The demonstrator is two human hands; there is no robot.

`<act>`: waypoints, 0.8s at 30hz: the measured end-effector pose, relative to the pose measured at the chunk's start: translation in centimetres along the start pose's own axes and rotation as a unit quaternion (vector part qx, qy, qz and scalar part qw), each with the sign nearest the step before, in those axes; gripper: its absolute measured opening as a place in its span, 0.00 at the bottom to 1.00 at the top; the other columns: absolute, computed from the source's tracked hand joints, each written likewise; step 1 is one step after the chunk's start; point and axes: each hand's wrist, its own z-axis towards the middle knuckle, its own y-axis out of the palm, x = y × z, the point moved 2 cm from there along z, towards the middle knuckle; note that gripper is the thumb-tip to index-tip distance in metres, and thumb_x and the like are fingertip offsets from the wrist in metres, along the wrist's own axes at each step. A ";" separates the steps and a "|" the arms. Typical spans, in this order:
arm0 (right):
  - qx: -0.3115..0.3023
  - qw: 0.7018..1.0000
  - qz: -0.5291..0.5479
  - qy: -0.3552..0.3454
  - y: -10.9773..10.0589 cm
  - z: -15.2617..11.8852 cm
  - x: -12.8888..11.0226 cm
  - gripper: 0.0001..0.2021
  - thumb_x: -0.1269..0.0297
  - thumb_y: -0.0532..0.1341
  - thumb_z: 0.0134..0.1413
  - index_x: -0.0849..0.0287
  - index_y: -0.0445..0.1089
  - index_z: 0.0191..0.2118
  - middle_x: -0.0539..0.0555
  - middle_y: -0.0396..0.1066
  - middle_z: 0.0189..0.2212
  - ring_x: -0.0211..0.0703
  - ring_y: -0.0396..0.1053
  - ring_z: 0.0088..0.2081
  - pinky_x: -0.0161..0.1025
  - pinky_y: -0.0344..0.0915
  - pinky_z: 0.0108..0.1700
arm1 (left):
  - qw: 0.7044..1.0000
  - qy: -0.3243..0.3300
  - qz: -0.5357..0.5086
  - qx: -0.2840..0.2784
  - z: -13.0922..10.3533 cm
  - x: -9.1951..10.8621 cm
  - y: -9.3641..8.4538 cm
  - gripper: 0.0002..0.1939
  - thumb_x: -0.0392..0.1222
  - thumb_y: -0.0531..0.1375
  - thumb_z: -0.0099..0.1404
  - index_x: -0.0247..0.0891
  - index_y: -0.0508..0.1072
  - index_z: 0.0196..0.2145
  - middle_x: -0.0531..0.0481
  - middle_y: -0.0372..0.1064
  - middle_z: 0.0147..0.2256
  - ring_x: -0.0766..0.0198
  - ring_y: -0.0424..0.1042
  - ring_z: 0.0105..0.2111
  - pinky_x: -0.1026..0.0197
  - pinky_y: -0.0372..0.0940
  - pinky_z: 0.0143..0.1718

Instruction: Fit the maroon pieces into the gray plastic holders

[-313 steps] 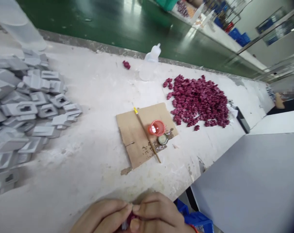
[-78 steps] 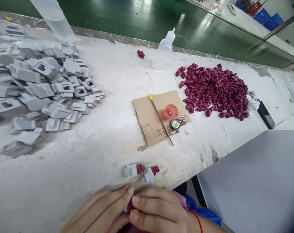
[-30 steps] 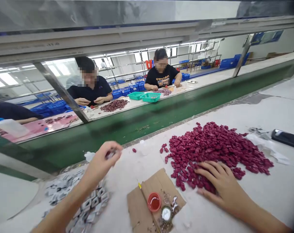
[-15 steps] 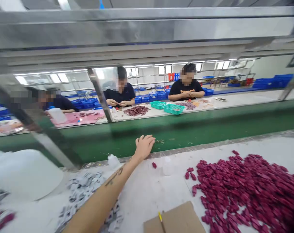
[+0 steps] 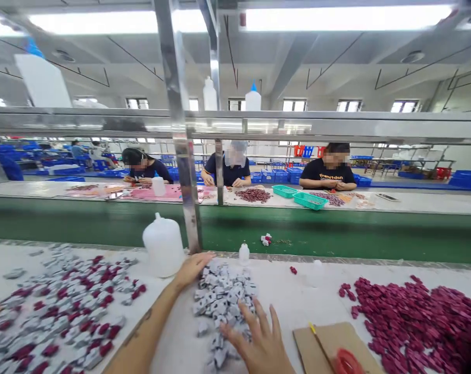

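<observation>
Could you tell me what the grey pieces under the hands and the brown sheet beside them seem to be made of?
The grey pieces look like moulded plastic with a matte finish: identical blocky shapes with sharp edges and cut-out windows. The brown sheet looks like plain cardboard, dull and uncoated, flat with rough-cut edges. The right hand rests spread on the pile; the left hand touches its far edge.

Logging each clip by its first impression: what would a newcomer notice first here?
Both hands, the left hand and the right hand, are spread open on a heap of grey parts at the middle of the white bench. A big pile of magenta parts fills the right side. Beyond the green belt, three people sit working.
</observation>
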 end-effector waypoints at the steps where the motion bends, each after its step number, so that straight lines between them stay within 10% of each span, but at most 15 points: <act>1: -0.030 1.000 -0.003 0.004 1.3 0.3 -1.4 0.22 0.45 0.64 0.55 0.31 0.68 0.56 0.52 0.77 0.50 0.60 0.75 0.50 0.62 0.74 0.47 | 1.000 0.003 -0.008 -0.018 0.1 -0.1 0.4 0.16 0.50 0.60 0.67 0.37 0.72 0.47 0.45 0.71 0.49 0.56 0.72 0.49 0.44 0.68 0.52; 5: -0.144 0.989 -0.011 0.033 3.8 -0.8 -4.6 0.22 0.50 0.66 0.55 0.29 0.67 0.56 0.54 0.73 0.56 0.68 0.71 0.55 0.73 0.66 0.50 | 0.999 0.019 -0.033 -0.039 -1.4 0.6 2.1 0.14 0.50 0.59 0.67 0.37 0.72 0.44 0.46 0.72 0.47 0.57 0.72 0.49 0.44 0.67 0.53; 12: -0.129 0.990 0.051 0.007 2.3 -1.6 -4.4 0.38 0.29 0.62 0.41 0.36 0.67 0.59 0.58 0.69 0.58 0.78 0.67 0.55 0.82 0.60 0.49 | 0.999 -0.016 -0.039 0.001 -7.1 2.7 3.4 0.12 0.49 0.60 0.67 0.38 0.73 0.41 0.46 0.72 0.47 0.57 0.71 0.50 0.44 0.65 0.55; 20: -0.123 0.988 0.072 0.064 0.5 -3.0 -5.4 0.31 0.29 0.62 0.41 0.46 0.74 0.45 0.59 0.69 0.57 0.73 0.62 0.60 0.76 0.56 0.58 | 0.992 -0.088 -0.067 0.057 -12.9 5.1 5.1 0.14 0.50 0.58 0.69 0.39 0.73 0.45 0.46 0.72 0.49 0.55 0.69 0.53 0.41 0.61 0.59; 24: -0.121 0.989 0.043 0.074 -0.9 -3.1 -5.1 0.18 0.45 0.65 0.53 0.42 0.72 0.48 0.55 0.72 0.55 0.65 0.66 0.59 0.71 0.62 0.57 | 0.990 -0.071 -0.105 0.057 -11.6 4.2 3.3 0.16 0.51 0.57 0.69 0.38 0.72 0.47 0.45 0.71 0.49 0.55 0.70 0.52 0.41 0.62 0.57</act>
